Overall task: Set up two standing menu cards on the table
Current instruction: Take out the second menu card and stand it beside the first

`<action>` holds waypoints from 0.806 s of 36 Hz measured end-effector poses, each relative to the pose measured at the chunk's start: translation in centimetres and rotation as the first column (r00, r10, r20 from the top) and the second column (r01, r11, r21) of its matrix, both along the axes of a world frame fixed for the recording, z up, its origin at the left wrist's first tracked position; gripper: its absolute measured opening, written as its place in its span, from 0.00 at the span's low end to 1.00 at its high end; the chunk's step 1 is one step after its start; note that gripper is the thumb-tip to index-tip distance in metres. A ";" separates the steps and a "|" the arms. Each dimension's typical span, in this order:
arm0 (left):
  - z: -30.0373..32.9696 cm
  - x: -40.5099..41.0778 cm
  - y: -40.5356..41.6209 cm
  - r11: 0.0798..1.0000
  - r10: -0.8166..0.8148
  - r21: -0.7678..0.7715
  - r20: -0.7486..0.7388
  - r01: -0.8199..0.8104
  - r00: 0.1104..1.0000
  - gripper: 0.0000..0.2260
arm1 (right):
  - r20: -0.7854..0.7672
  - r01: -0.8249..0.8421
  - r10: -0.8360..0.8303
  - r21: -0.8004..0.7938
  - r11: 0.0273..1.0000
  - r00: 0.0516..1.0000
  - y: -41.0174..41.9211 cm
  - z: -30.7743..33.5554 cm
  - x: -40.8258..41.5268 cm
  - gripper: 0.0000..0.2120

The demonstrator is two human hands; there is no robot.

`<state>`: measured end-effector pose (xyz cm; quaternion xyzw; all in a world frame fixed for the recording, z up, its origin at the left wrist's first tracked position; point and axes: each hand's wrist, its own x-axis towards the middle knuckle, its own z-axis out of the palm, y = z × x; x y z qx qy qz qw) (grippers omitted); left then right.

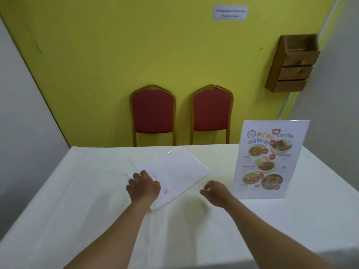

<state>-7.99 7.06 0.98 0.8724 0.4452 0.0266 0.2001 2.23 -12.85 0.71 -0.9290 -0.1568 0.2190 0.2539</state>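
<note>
One menu card (270,160) in a clear acrylic holder stands upright on the right side of the white table (77,200), its printed food pictures facing me. A second card (174,171) in a clear holder lies flat near the table's middle, its white back up. My left hand (142,186) rests on the near left corner of this flat card, fingers curled over its edge. My right hand (214,193) hovers between the two cards, fingers loosely curled, holding nothing.
Two red chairs (153,113) (211,111) with gold frames stand against the yellow wall behind the table. A wooden box shelf (293,65) hangs on the wall at the right. The table's far edge runs just behind the cards.
</note>
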 end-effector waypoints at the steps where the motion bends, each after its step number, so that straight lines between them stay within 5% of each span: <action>1: -0.2 -0.2 0.5 1.000 0.014 -0.022 -0.033 -0.014 0.999 0.22 | 0.000 -0.006 0.006 -0.005 1.000 1.000 0.7 0.1 0.1 0.17; 12: -1.9 1.4 1.0 0.947 0.179 -0.279 0.044 -0.160 0.983 0.26 | 0.040 -0.006 0.010 -0.100 0.995 0.999 6.2 -1.4 5.7 0.24; 29: -2.3 1.6 2.3 0.924 0.288 -0.284 0.072 -0.257 0.955 0.22 | 0.044 0.101 -0.092 -0.267 0.959 0.995 8.5 -2.9 12.3 0.18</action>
